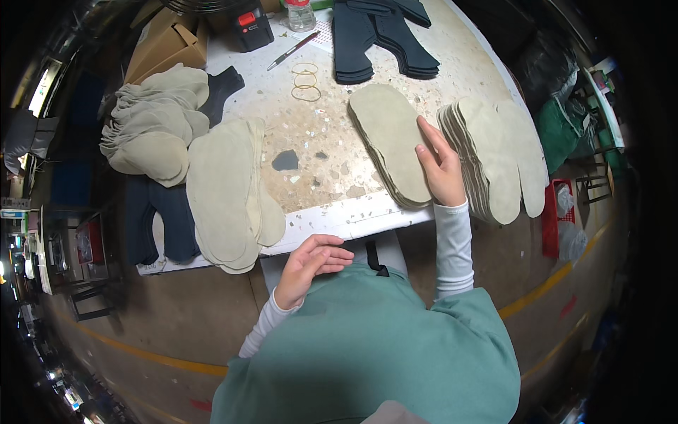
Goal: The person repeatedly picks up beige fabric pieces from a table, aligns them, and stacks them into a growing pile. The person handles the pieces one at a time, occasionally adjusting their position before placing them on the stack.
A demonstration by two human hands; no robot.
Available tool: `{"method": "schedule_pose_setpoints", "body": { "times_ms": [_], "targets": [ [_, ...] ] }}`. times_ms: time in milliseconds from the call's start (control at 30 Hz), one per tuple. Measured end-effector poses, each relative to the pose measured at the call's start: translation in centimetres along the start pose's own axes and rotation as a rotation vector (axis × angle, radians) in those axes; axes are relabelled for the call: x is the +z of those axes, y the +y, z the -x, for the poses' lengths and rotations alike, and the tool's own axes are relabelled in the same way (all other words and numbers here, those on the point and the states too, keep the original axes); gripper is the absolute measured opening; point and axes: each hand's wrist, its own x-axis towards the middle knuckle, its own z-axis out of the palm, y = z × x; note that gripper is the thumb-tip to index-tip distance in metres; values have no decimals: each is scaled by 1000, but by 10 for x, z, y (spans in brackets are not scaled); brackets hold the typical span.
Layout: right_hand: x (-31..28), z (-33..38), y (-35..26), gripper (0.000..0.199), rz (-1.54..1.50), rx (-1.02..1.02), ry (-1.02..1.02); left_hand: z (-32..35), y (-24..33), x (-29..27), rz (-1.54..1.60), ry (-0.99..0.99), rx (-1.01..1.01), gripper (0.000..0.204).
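Observation:
A stack of beige insole-shaped pieces lies on the table just right of the middle. My right hand rests along its right edge, with the fingers stretched out and the thumb lying on the top piece. More beige pieces stand in a fanned stack just beyond that hand, to its right. My left hand is over my lap at the table's front edge, fingers loosely extended and holding nothing. A spread stack of beige pieces lies ahead and left of it.
At the far left sits a heap of beige pieces beside a cardboard box. Dark cut pieces are stacked at the back. A pen, rubber bands and a clear jar lie around. Scraps litter the worn table.

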Motion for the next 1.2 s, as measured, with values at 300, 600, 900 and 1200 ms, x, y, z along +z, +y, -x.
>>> {"method": "schedule_pose_setpoints", "body": {
  "times_ms": [300, 600, 900, 1200],
  "targets": [
    [-9, -1, -30, 49, 491, -91, -11, 44, 35, -24, -249, 205, 420, 30],
    [44, 8, -29, 69, 911, -341, -172, 78, 55, -81, -425, 1066, 881, 17],
    [36, 11, -43, 60, 679, -293, -234, 62, 30, -65, -1450, 887, 774, 56],
    [86, 22, -81, 31, 137, -234, -333, 53, 27, -57, -1307, 984, 972, 27]
  ]
}}
